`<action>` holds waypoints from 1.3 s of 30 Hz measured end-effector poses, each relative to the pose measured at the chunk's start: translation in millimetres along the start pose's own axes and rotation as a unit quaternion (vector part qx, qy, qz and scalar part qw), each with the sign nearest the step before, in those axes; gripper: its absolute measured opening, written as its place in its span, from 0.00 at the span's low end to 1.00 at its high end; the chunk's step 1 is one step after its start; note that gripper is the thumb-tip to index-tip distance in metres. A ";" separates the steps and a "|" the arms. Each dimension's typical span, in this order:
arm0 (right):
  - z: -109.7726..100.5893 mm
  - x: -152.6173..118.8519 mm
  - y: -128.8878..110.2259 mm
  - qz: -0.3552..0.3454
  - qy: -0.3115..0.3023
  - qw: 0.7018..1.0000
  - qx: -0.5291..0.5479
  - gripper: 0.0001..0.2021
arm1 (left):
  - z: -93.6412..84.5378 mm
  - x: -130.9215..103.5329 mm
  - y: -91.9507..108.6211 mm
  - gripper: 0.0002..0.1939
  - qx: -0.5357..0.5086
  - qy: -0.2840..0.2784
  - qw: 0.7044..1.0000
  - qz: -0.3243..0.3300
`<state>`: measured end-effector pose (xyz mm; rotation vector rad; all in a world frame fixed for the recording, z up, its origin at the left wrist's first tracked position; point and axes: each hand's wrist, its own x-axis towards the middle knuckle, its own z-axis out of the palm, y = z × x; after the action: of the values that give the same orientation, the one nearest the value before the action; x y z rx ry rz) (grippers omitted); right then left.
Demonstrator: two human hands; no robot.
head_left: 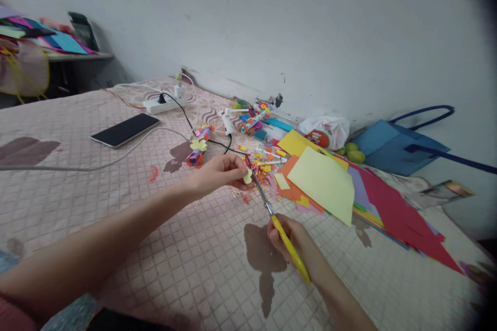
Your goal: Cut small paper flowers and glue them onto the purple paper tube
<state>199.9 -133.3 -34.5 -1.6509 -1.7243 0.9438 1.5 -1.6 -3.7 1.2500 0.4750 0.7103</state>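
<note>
Between the thumb and fingers of my left hand (223, 171) is a small pale yellow paper cutout (248, 176) with a rounded, petal-like edge. My right hand (289, 238) is wrapped round the yellow handle of a pair of scissors (287, 245). Their metal blades point away from me and reach the cutout's right side; whether they touch it I cannot tell. Beyond my hands lies a heap of small coloured paper scraps (267, 165). A purple paper roll (199, 146) decorated with paper flowers rests behind my left hand.
Coloured paper sheets (324, 181) are spread at the right, near a blue bag (399, 147) and green fruit (354, 154). A white glue gun (226, 121) stands behind the scraps. Farther left are a phone (126, 130) and a power strip (159, 106) with trailing cords.
</note>
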 end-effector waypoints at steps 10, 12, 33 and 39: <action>3.7 3.3 3.4 0.030 0.013 0.998 0.049 0.08 | 4.1 -0.7 -3.6 0.10 -0.026 -0.006 0.999 -0.033; 3.9 3.3 6.2 0.028 0.012 0.999 0.041 0.09 | 3.6 -0.5 -4.6 0.10 -0.034 -0.001 0.999 -0.033; 0.6 0.2 -4.1 -0.020 0.007 1.000 0.009 0.18 | 0.3 0.3 -2.8 0.09 -0.030 0.001 0.999 -0.018; 2.2 2.0 1.7 0.028 0.005 0.999 0.026 0.11 | 0.4 0.9 -1.2 0.10 -0.033 -0.002 0.999 -0.023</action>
<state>199.0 -131.5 -37.3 -1.6759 -1.6401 0.9972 2.6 -1.4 -4.7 1.1756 0.4712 0.6792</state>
